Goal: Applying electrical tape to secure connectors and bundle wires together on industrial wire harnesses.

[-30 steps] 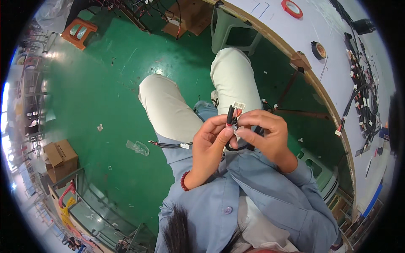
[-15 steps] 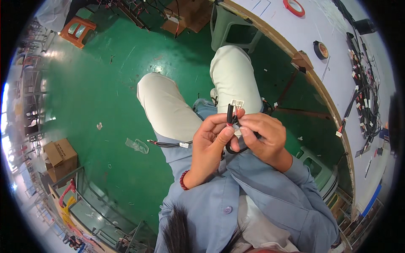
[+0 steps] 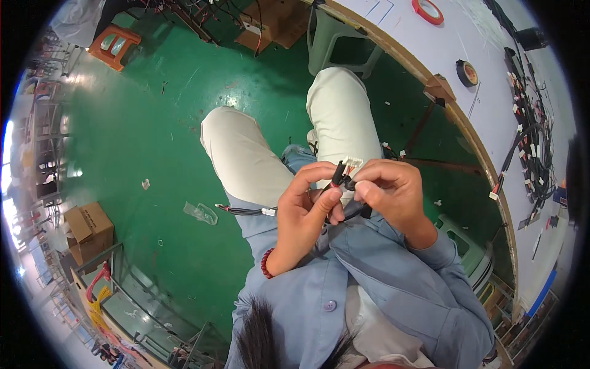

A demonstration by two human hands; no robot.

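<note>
Above my lap, my left hand pinches a wire harness between thumb and fingers. The harness has a black sleeve with a bit of red near the thumb and a white multi-pin connector on thin wires, pointing away from me. My right hand is closed at the harness's right side, thumb and forefinger at a small black part below the connector. Its other fingers are curled, and their tips are partly hidden. More black cable passes beneath both hands. Another black cable bundle with a white connector lies at my left thigh.
A white worktable curves along the right, holding red tape, a dark tape roll and a heap of black cable harnesses. Green stools stand by it. An orange stool and a cardboard box are at left.
My right hand has shifted slightly right, and its fingers now sit higher beside the connector. The connector and black sleeve have tilted right and come a little nearer me.
</note>
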